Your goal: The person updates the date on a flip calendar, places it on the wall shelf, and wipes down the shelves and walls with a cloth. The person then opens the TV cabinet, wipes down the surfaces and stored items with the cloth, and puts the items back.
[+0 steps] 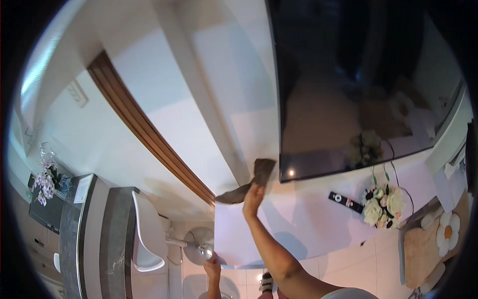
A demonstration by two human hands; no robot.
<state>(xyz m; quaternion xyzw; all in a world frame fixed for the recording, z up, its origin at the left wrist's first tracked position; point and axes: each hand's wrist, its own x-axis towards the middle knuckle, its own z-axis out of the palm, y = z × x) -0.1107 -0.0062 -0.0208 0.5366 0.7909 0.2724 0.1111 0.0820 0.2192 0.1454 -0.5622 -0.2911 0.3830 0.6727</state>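
My right hand (253, 200) grips a dark brown cloth (264, 172) above the left end of a long white tabletop (239, 234). Part of the cloth hangs to the left of the fingers, and the rest spreads up toward the wall beside the television. Down by the tabletop's near left corner is my left hand (212, 269), its fingers curled. Whatever it may hold is too small to make out. Just behind it stands a round, shiny base with a pale pole (198, 246).
A large television (358, 99) takes up the upper right. On the tabletop lie a black remote (346, 202) and a white flower bunch (383, 207), with cables nearby. A cushioned wooden seat (423, 249) is at right. A white chair (147, 239) and grey counter (117, 239) stand left.
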